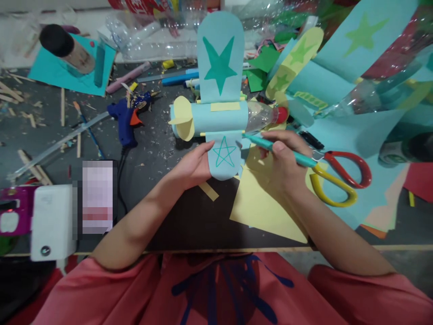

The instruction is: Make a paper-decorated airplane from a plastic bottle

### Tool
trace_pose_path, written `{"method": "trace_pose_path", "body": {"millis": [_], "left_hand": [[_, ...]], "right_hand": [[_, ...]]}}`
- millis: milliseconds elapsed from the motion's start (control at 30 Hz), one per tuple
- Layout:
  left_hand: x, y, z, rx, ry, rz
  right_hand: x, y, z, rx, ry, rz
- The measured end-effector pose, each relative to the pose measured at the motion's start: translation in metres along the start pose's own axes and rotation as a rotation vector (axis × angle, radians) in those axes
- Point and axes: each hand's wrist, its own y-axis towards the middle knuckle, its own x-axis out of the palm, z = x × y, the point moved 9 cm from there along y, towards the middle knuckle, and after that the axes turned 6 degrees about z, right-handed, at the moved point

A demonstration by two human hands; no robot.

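Scattered on the dark worktop (199, 225), among small wooden sticks (62, 107): a blue glue gun (126, 121), white boxy device (52, 221), teal sheet (42, 67), yellow paper (264, 212).

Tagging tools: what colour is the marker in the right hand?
Teal; the marker shows best in the head view.

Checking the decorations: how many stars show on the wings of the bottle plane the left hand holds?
2: a filled green star on the upper wing, and an outlined star on the lower wing. Any on the undersides would be hidden.
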Motion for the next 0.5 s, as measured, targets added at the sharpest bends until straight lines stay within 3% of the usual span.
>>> {"method": "trace_pose_path", "body": {"millis": [167, 267, 367, 500], "left_hand": [[0.004, 0.002, -0.003, -0.028, 0.016, -0.098], [0.003, 0.002, -0.003, -0.027, 0.011, -0.082], [0.003, 0.001, -0.003, -0.022, -0.020, -0.051], [0.002, -0.001, -0.002, -0.012, -0.063, -0.036]], "right_hand": [[-0.014, 0.011, -0.026, -0.131, -0.043, 0.073], [-0.002, 0.019, -0.017, 0.004, -0.150, -0.126], [0.011, 0.027, -0.017, 0.129, -0.078, -0.305], [0.009, 0.043, -0.028, 0.131, 0.106, -0.168]]}}
